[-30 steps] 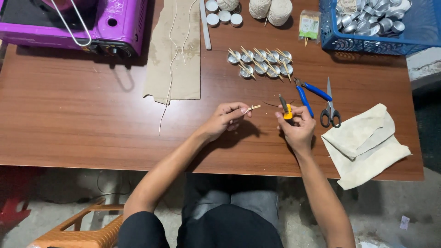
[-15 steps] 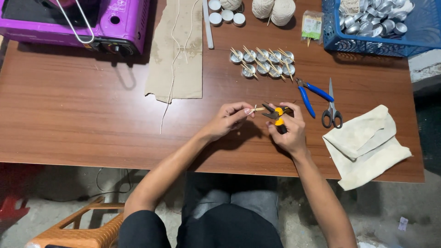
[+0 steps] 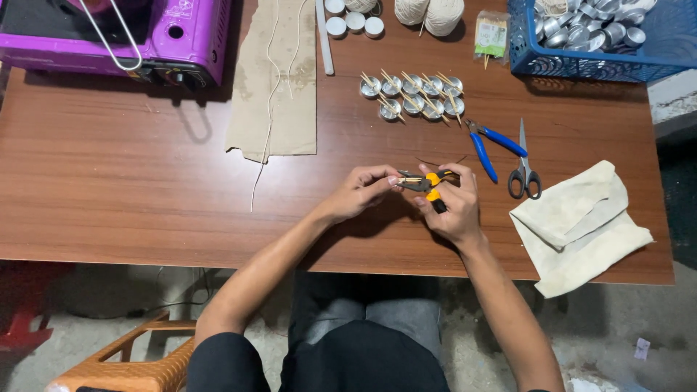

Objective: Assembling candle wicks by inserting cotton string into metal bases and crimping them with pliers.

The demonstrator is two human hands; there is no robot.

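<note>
Bare tabletop (image 3: 131, 181) runs wide to the outside of the left hand (image 3: 357, 192), nothing on it up to the near table edge just below both wrists. Past the right hand (image 3: 449, 207), on its outer side, room is tight: blue-handled pliers (image 3: 488, 149) and scissors (image 3: 524, 170) lie just beside it, a folded cream cloth (image 3: 577, 229) a bit further out toward the near edge. Ahead of the hands, a cluster of small metal cups with sticks (image 3: 412, 96); beyond that, yarn balls (image 3: 430, 14) and a blue basket (image 3: 595, 51) at the far edge. Ahead-left: cardboard sheet (image 3: 274, 80) with string, purple stove (image 3: 116, 36).

Left hand: fingertips pinched together on a thin wooden stick (image 3: 404, 177), held above the table between the two hands.

Right hand: closed around the yellow-handled pliers (image 3: 427, 183), nose pointed at the left fingertips, tips on the stick. Can't tell whether the tool is biting or only touching.
</note>
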